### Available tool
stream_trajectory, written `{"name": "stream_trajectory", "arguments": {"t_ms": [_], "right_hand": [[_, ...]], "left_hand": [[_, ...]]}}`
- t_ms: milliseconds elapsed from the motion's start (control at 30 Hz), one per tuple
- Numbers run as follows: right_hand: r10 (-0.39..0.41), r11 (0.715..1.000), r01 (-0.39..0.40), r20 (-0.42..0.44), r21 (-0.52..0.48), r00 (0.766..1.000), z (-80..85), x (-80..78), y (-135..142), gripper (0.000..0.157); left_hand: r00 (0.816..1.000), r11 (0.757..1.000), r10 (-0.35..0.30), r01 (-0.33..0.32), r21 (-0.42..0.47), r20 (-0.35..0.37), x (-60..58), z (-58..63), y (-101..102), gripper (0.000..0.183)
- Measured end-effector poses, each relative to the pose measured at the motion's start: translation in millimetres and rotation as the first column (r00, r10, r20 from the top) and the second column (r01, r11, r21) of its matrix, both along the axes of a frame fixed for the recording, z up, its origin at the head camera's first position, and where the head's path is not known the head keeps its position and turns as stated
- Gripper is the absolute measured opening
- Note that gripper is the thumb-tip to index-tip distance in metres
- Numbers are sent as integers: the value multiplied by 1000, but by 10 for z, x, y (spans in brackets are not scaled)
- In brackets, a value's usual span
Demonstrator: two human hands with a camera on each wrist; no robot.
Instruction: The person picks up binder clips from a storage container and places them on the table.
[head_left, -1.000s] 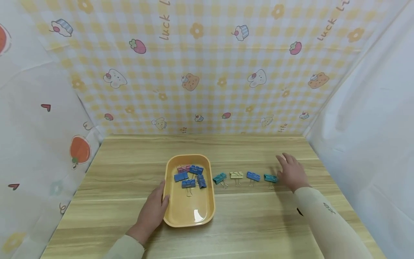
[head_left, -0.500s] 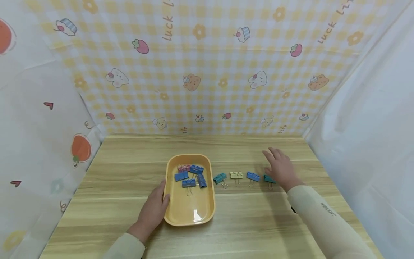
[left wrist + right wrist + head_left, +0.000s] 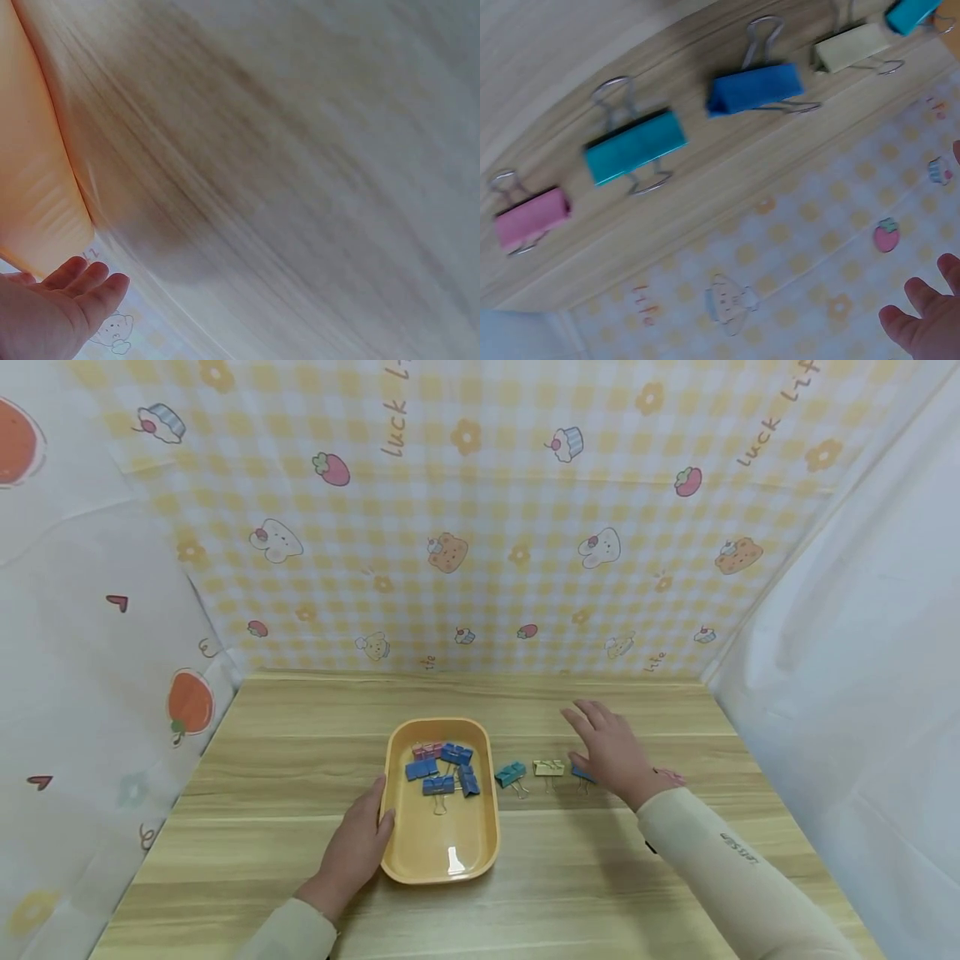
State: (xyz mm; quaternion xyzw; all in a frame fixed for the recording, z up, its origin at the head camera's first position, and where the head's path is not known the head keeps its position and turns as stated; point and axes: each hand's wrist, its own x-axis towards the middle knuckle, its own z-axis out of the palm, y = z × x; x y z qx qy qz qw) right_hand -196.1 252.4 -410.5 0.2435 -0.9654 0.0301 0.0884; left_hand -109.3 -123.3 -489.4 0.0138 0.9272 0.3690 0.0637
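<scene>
My left hand point(image 3: 352, 843) holds the left rim of a yellow tray point(image 3: 442, 860), thumb over the edge and fingers along the outside wall. In the left wrist view its fingers point(image 3: 105, 296) lie beside the tray. My right hand point(image 3: 611, 756), fingers spread and holding nothing, hovers over a row of binder clips right of the tray. From the tray outward come a teal clip point(image 3: 511, 774), a pale yellow clip point(image 3: 548, 767), a partly covered blue clip point(image 3: 581, 773), another teal clip point(image 3: 636, 146) and a pink clip point(image 3: 532, 218). The head view hides that outer teal clip behind the hand.
Inside the tray lie several blue binder clips point(image 3: 438, 785) and a pink one point(image 3: 427, 751), mostly toward the far end. The wooden table point(image 3: 300, 718) meets a checked cloth point(image 3: 480, 602) at the back, with white cloths on both sides.
My right hand has moved left along the row, from beside the outer teal clip to over the blue clip. The pink clip now shows behind its wrist. My left hand stays at the tray.
</scene>
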Motion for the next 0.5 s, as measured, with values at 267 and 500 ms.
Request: {"name": "stream_trajectory", "arguments": {"t_ms": [267, 500], "right_hand": [[82, 996, -82, 13, -25, 997, -1, 51, -417, 71], [146, 988, -143, 55, -51, 988, 23, 119, -765, 71]], "left_hand": [[1000, 1000, 2, -2, -8, -3, 4, -12, -2, 61], [1000, 1000, 0, 0, -9, -4, 5, -21, 0, 61]]}}
